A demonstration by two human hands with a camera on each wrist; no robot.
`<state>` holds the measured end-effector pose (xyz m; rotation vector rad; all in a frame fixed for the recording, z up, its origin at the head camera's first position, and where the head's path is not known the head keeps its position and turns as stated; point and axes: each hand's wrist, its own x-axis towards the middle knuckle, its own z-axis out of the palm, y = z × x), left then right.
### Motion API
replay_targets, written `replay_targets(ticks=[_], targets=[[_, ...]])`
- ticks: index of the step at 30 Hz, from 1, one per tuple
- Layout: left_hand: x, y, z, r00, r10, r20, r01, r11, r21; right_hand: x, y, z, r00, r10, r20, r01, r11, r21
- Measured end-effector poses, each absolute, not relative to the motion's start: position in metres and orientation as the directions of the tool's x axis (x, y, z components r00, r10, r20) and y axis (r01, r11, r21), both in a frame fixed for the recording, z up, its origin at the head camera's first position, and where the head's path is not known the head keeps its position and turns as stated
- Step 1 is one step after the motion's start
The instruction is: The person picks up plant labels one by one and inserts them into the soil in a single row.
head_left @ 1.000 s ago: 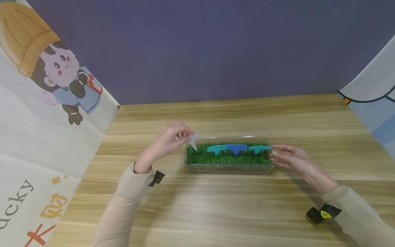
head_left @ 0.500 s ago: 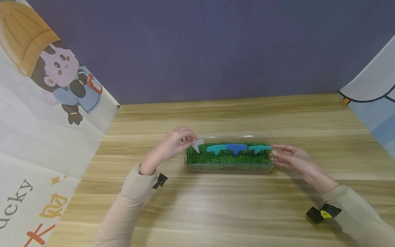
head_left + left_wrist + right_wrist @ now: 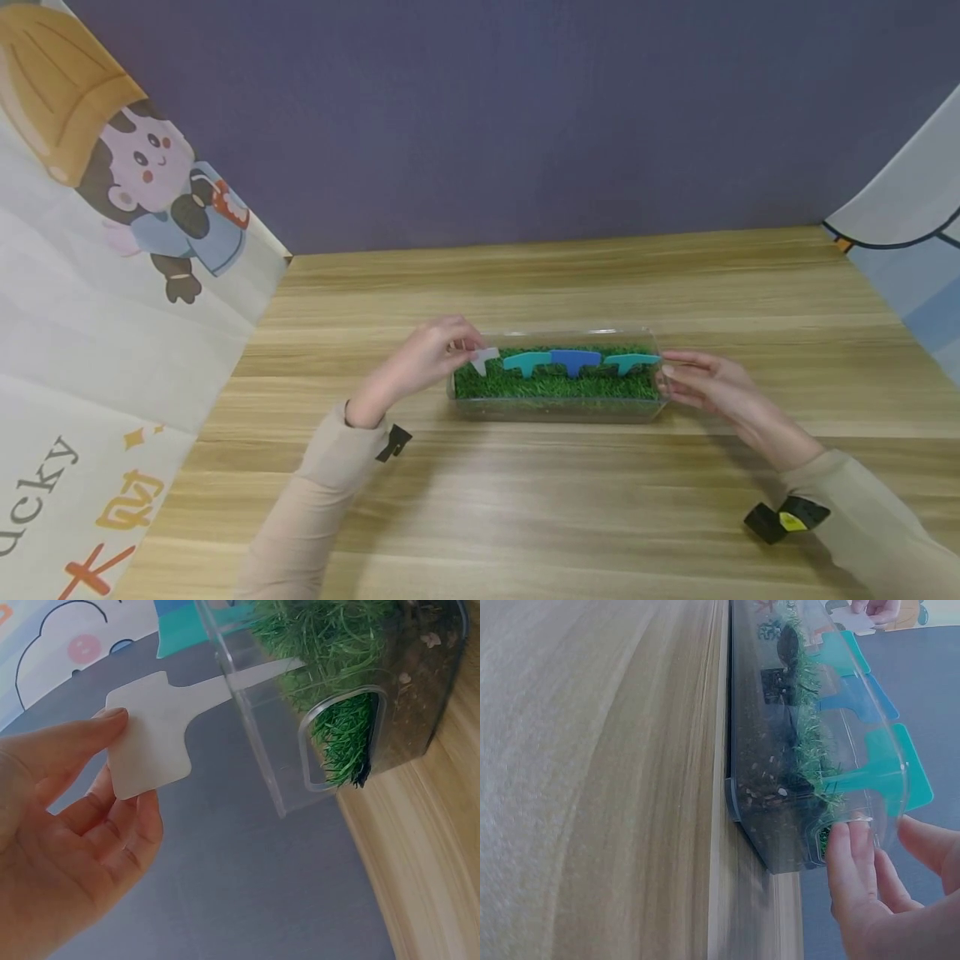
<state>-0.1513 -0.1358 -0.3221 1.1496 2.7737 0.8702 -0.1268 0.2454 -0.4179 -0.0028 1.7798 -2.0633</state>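
Note:
A long clear planter box (image 3: 558, 410) holds green artificial grass (image 3: 487, 385) over dark soil. My left hand (image 3: 427, 354) pinches a white T-shaped plant label (image 3: 150, 742) by its wide head, and its stem reaches over the wall into the grass at the left end. Along the box stand a teal label (image 3: 527, 362), a blue label (image 3: 575, 361) and a green-teal label (image 3: 628, 362). At the right end, my right hand (image 3: 716, 392) holds the box, its fingers at the end wall by the handle opening and its thumb near the rim.
The box stands on a wood-grain table (image 3: 555, 517). Behind it rises a dark blue-grey panel (image 3: 510, 125). A printed cloth with a cartoon figure (image 3: 161, 167) hangs on the left, and another printed cloth (image 3: 915, 217) on the right.
My left hand has moved right and down with the white label, bringing its stem lower into the grass beside the teal label. My right hand has kept its place at the box end.

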Motion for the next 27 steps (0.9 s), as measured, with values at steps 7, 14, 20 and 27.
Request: replay_targets(ticks=[7,14,20,27], targets=[[-0.152,-0.134,-0.327,-0.7,0.688,0.195,0.687,0.572,0.448,-0.125,0.243,-0.414,-0.917,-0.324,-0.234,0.29,-0.139,-0.947],[-0.154,-0.132,-0.331,-0.677,0.712,0.189,0.706,0.554,0.441,-0.122,0.239,-0.406,-0.915,-0.313,-0.253,0.316,-0.168,-0.934],[-0.155,-0.13,-0.336,-0.687,0.707,0.17,0.694,0.568,0.443,-0.122,0.238,-0.404,-0.913,-0.307,-0.27,0.329,-0.158,-0.931],[-0.155,-0.126,-0.34,-0.705,0.696,0.136,0.674,0.6,0.43,-0.123,0.238,-0.407,-0.912,-0.316,-0.263,0.327,-0.17,-0.929]])
